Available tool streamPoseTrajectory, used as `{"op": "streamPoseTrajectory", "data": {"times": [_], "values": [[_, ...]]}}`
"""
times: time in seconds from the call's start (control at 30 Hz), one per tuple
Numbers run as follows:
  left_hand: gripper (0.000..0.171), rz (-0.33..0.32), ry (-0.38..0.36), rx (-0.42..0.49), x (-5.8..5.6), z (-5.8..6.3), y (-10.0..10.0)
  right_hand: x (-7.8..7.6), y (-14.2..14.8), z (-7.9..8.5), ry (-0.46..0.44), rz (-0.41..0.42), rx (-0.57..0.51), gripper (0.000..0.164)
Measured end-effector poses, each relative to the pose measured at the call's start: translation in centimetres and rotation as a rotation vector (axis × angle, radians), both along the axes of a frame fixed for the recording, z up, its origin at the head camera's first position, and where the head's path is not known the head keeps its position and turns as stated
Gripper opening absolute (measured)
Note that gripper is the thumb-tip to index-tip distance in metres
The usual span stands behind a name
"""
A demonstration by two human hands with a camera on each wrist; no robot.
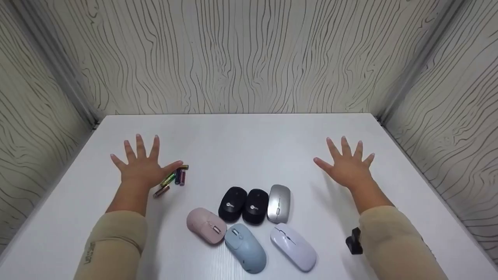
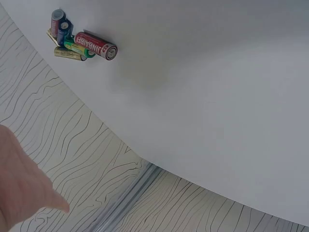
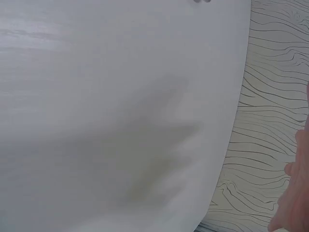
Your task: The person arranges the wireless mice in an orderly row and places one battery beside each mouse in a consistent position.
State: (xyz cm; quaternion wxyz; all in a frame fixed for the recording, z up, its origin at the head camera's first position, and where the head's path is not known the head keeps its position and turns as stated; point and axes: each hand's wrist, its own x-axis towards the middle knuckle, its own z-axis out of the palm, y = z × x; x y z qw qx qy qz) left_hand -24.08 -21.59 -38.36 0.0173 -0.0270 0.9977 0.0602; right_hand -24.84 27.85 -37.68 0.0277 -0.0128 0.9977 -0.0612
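My left hand is spread wide above the left part of the white table, holding nothing. Its thumb overlaps the edge of a small pile of batteries in the head view. The left wrist view shows these apart from the hand, among them a red battery and a green battery. On the right, my right hand hovers with fingers splayed, and nothing is in it. Between the hands lie computer mice: a pink mouse, two black mice, a silver mouse, a blue mouse and a lavender mouse.
Wood-grain panels enclose the white table at the back and both sides. A black clip-like piece shows beside the right sleeve. Grey metal posts stand at the back corners.
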Motion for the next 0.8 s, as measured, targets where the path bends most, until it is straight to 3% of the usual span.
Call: {"op": "streamPoseTrajectory", "data": {"times": [0.53,0.8], "values": [[0.105,-0.031,0.010,0.038,0.2,0.0,1.3,0.3,-2.6,-0.5,-0.002,0.054,0.007,0.090],[0.096,-0.133,0.037,0.081,1.0,0.1,4.1,0.4,-4.0,-0.3,0.009,0.087,0.018,0.089]]}}
